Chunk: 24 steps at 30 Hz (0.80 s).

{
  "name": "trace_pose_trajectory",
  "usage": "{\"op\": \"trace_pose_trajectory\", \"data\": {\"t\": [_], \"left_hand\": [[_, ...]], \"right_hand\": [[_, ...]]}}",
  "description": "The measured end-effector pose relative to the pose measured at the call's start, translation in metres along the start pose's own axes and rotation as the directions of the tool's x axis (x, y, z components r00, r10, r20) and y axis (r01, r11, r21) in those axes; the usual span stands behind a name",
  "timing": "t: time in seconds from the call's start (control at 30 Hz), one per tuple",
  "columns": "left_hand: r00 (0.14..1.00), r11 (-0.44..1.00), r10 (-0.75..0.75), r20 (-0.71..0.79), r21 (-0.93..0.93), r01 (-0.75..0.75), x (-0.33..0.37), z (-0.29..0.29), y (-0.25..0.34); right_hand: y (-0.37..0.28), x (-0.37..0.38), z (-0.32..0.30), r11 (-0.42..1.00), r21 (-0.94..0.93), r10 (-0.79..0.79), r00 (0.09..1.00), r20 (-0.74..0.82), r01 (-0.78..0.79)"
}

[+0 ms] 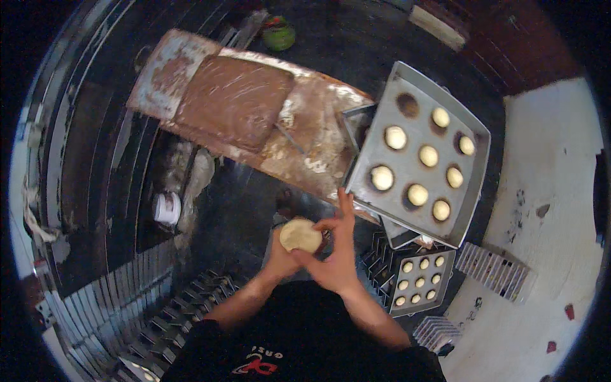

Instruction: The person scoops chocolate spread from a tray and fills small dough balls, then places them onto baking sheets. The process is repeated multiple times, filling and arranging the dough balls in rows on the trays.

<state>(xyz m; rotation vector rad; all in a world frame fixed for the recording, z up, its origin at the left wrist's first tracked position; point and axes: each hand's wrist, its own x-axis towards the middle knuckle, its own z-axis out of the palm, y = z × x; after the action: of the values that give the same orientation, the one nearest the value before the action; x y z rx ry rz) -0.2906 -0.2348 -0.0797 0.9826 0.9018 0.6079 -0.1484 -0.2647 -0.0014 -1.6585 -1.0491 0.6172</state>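
Between my hands, in front of my chest, is a round, flattened piece of pale dough (300, 236). My left hand (277, 260) cups it from the left and below, its fingers partly hidden. My right hand (337, 258) pinches the dough's right edge with thumb and forefinger, the other fingers stretched up. Ahead to the right, a metal baking tray (375, 210) holds several pale dough balls (428, 156) in spaced rows. One spot at its far left corner shows only a dark round mark. The tray's near left edge lies just beyond my right fingertips.
A long worktable (318, 137) bears a brown, smooth rectangular slab (235, 102) and a thin stick-like tool (291, 139). Lower right, a second tray (420, 280) of dough balls sits by metal racks (496, 270). A white bucket (167, 209) is at left, a green round object (279, 36) beyond the table.
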Motion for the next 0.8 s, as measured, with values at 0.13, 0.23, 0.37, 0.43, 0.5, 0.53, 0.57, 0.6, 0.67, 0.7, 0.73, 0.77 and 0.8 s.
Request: {"op": "trace_pose_trajectory", "data": {"t": [0.13,0.23,0.37,0.43,0.5,0.53,0.57,0.6,0.67,0.7,0.73,0.77,0.8], "left_hand": [[0.94,0.934,0.312,-0.138,0.227,-0.277,0.026,-0.037,0.057],[0.909,0.909,0.371,-0.191,0.278,-0.312,0.052,-0.089,0.067],[0.944,0.926,0.301,-0.133,0.276,-0.256,0.078,-0.164,0.083],[0.934,0.933,0.297,-0.197,0.27,-0.239,0.077,-0.214,0.081],[0.922,0.968,0.198,-0.332,0.213,-0.131,0.077,-0.253,0.078],[0.941,0.977,0.143,-0.307,0.197,-0.084,0.079,-0.278,0.08],[0.935,0.958,0.195,-0.297,0.262,-0.116,0.084,-0.298,0.085],[0.926,0.931,0.253,-0.279,0.33,-0.155,0.09,-0.315,0.09],[0.888,0.92,0.326,-0.324,0.323,-0.22,0.103,-0.337,0.093],[0.893,0.934,0.296,-0.338,0.299,-0.197,0.109,-0.345,0.099],[0.897,0.946,0.265,-0.353,0.274,-0.172,0.113,-0.351,0.108],[0.899,0.958,0.232,-0.372,0.247,-0.145,0.118,-0.359,0.115],[0.914,0.961,0.214,-0.344,0.241,-0.134,0.121,-0.367,0.116]], "right_hand": [[0.062,0.027,0.076,0.89,0.365,0.296,0.955,-0.009,-0.272],[0.124,0.08,0.138,0.966,-0.207,0.144,0.987,-0.075,-0.157],[0.209,0.153,0.173,0.931,-0.366,-0.023,0.997,-0.074,-0.006],[0.213,0.16,0.189,0.911,-0.408,-0.085,0.996,-0.038,0.062],[0.198,0.152,0.207,0.934,-0.354,-0.075,0.995,-0.065,0.048],[0.162,0.152,0.218,0.904,-0.42,-0.088,0.996,-0.016,0.073],[0.124,0.159,0.231,0.87,-0.482,-0.104,0.994,0.027,0.104],[0.093,0.169,0.246,0.825,-0.515,-0.167,0.971,0.172,0.233],[0.058,0.189,0.281,0.835,-0.465,-0.131,0.927,0.351,0.294],[0.049,0.2,0.295,0.842,-0.436,-0.114,0.895,0.431,0.317],[0.044,0.214,0.307,0.805,-0.502,-0.056,0.883,0.466,0.317],[0.043,0.231,0.321,0.762,-0.562,0.005,0.866,0.5,0.32],[0.045,0.24,0.331,0.716,-0.616,0.066,0.846,0.529,0.329]]}}
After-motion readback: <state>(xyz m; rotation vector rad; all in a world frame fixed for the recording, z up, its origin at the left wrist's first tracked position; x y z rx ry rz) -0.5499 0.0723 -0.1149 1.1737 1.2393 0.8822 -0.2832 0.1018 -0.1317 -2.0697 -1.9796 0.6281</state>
